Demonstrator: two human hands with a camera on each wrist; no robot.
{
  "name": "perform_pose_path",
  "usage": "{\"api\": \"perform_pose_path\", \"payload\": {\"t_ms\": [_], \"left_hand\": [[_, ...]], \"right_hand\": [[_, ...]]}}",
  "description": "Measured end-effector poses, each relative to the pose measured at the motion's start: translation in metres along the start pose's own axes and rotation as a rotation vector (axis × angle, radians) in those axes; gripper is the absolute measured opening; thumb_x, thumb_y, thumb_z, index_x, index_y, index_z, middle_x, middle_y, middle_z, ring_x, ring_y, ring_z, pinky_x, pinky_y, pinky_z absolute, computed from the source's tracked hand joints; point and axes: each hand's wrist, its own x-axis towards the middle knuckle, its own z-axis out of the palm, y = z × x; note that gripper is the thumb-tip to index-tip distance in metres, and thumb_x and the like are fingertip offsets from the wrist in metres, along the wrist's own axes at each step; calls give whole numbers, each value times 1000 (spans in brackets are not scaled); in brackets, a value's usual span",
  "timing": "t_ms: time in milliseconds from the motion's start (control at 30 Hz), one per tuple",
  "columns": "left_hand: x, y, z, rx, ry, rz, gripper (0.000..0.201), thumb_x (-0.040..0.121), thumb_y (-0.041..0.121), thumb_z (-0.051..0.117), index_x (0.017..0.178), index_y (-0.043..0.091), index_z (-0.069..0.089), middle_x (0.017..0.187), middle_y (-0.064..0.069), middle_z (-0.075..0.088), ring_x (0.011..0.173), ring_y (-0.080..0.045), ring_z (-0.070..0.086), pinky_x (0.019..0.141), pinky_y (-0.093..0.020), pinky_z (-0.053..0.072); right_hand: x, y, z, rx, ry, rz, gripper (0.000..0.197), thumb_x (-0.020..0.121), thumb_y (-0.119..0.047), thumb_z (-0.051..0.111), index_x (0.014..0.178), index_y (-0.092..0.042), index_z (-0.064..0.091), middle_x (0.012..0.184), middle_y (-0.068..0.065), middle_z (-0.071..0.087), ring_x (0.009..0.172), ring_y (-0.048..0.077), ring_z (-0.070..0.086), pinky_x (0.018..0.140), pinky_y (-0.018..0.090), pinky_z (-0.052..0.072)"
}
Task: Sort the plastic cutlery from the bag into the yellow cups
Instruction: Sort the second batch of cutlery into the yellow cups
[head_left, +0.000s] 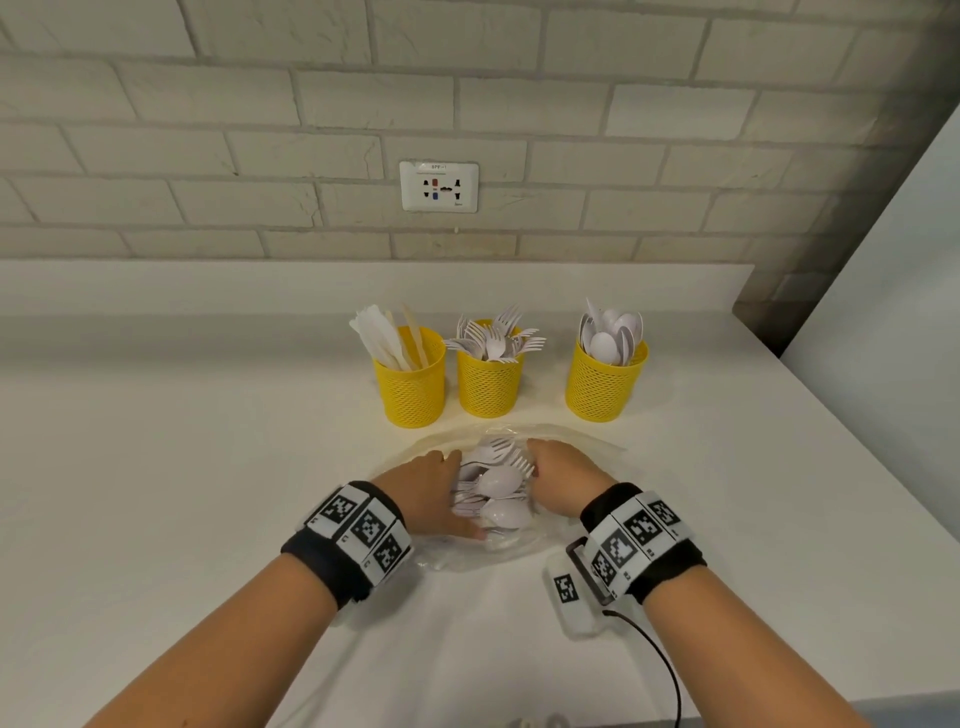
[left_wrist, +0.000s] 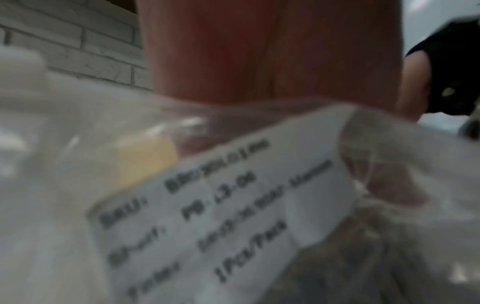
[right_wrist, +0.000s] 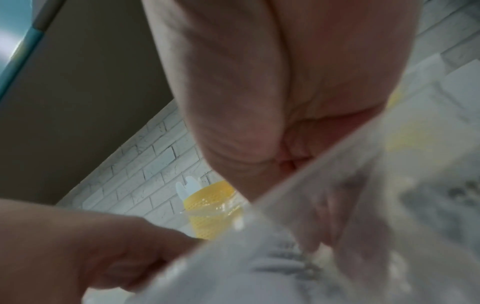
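Observation:
Three yellow mesh cups stand in a row: the knife cup (head_left: 410, 384), the fork cup (head_left: 488, 382) and the spoon cup (head_left: 605, 387), which also shows as the spoon cup (right_wrist: 213, 209). In front of them the clear bag (head_left: 582, 457) lies flat, with white spoons and forks (head_left: 496, 486) piled in it. My left hand (head_left: 428, 491) lies against the pile's left side, fingers and thumb curled round it. On the pile's right, my right hand (head_left: 556, 475) has its fingers bent down into the plastic. The bag's label (left_wrist: 233, 205) fills the left wrist view. Fingertips are hidden.
The white counter (head_left: 182, 493) runs to a front edge close to my arms and a right edge beside a pale wall. A brick wall with a socket (head_left: 439, 186) stands behind the cups. A wrist cable (head_left: 660, 660) trails near the front edge.

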Motion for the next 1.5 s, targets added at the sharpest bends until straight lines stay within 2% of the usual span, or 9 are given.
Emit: {"api": "perform_pose_path", "payload": {"t_ms": [100,200,333,500,633,867,1067,1200,1500], "left_hand": [[-1,2,3,70,51,-15,92,74,52,71,142,9,27,138,-12,41,126,-28,42,103,-36,37],[5,4,2,41,25,-53,86,72,46,76,138,11,32,133,-12,44,123,-29,45,98,-36,39],[11,11,5,59,43,-103,85,65,45,79,130,13,36,125,-12,49,116,-30,50,94,-39,45],[13,13,12,72,90,-97,70,67,44,76,120,12,43,121,-11,51,111,-28,52,88,-34,44],[14,19,14,83,99,-75,68,69,46,74,120,10,47,121,-11,49,111,-28,50,88,-33,43],[18,25,5,-2,23,-54,68,64,55,74,114,14,54,111,-6,53,108,-26,51,76,-31,39],[21,27,0,-69,-66,-84,70,66,37,81,122,12,46,124,-8,56,112,-25,54,90,-34,46],[19,34,5,-10,-14,-53,69,69,34,79,124,11,45,123,-10,57,111,-26,55,88,-33,46],[10,33,14,-25,121,-4,65,68,36,76,120,14,44,113,-9,62,100,-26,59,81,-33,47]], "right_hand": [[-5,-1,0,-8,-75,-66,25,90,-14,48,110,-6,61,117,16,63,108,32,58,89,32,45],[-14,-6,-5,85,-68,-147,30,90,-21,51,118,-11,58,126,12,60,115,29,55,98,33,43],[-28,-11,-15,336,-75,-205,42,82,-15,65,123,-15,57,126,7,61,116,23,55,102,34,43],[-28,-2,-20,333,68,-89,45,84,0,49,127,-12,57,125,9,61,118,23,55,98,26,40],[-31,5,-27,295,204,-51,43,89,-2,40,127,-13,58,127,8,60,119,25,54,102,30,39],[-28,11,-17,275,246,-19,36,92,-7,42,120,-16,62,126,6,62,116,22,56,99,29,41],[-34,16,-21,337,312,-51,35,91,-7,44,119,-16,62,119,6,65,109,21,58,92,24,40],[-40,17,-24,432,386,-97,38,88,-2,45,119,-16,62,111,7,65,90,14,55,89,25,43],[-41,16,-25,436,386,-99,40,89,-1,44,121,-18,60,111,6,62,94,15,55,92,31,46]]}}
